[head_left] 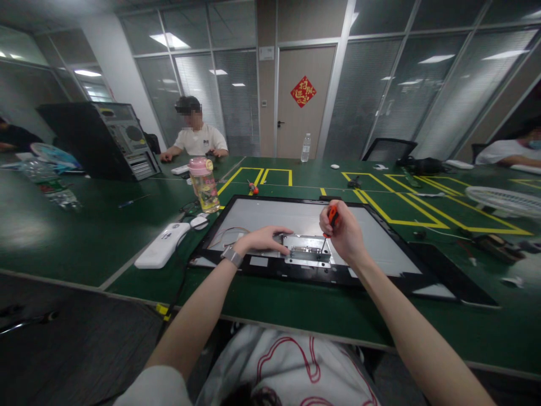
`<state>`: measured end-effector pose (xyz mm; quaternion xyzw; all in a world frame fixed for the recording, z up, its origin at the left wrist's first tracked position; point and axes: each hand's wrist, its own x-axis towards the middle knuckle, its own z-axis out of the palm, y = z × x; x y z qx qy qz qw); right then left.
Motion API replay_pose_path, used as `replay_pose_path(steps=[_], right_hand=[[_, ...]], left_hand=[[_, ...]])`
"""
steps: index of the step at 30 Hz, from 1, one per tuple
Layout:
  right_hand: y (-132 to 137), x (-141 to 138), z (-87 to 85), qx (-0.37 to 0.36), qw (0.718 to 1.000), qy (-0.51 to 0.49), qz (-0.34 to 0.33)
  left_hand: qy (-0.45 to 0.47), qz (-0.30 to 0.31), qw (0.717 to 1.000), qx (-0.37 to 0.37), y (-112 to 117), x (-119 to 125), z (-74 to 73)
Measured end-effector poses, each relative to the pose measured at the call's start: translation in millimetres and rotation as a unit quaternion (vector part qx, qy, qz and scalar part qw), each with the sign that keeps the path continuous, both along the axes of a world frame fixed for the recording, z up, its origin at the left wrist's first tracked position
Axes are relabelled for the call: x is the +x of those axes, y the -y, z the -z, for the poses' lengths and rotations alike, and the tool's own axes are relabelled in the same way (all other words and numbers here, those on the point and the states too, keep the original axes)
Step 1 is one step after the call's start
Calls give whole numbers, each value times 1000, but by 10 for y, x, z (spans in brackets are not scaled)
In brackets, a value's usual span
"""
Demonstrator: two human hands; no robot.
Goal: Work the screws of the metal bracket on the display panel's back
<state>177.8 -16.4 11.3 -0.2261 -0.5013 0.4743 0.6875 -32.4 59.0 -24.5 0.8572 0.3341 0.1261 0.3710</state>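
A large flat display panel with a black frame lies on the green table before me. On its near half sits a silver metal bracket with a hinge-like bar. My right hand is closed around the orange and black handle of a screwdriver, whose shaft points down at the bracket's right side. Whether the tip sits in a screw is too small to tell. At the bracket's left edge rests my left hand, thumb and fingers stretched apart. A thin cable runs beside that hand on the panel.
Left of the panel are a white handheld device and a pink-lidded bottle. A black computer case stands farther left. A dark flat strip lies to the right. Across the table sits a person.
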Motion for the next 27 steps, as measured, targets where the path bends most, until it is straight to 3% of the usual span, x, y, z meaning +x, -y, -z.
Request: replay_pose_path(steps=[8, 17, 23, 27], right_hand=[[-12, 17, -8, -37, 999, -17, -4], [24, -28, -24, -27, 998, -8, -57], [18, 10, -51, -40, 999, 5, -11], [9, 34, -62, -37, 999, -2, -18]], left_hand=[[-5, -2, 1000, 1, 5, -4, -11], [-4, -1, 1000, -3, 20, 0, -27], [-4, -2, 1000, -7, 32, 2, -38], [1, 0, 1000, -8, 30, 2, -36]])
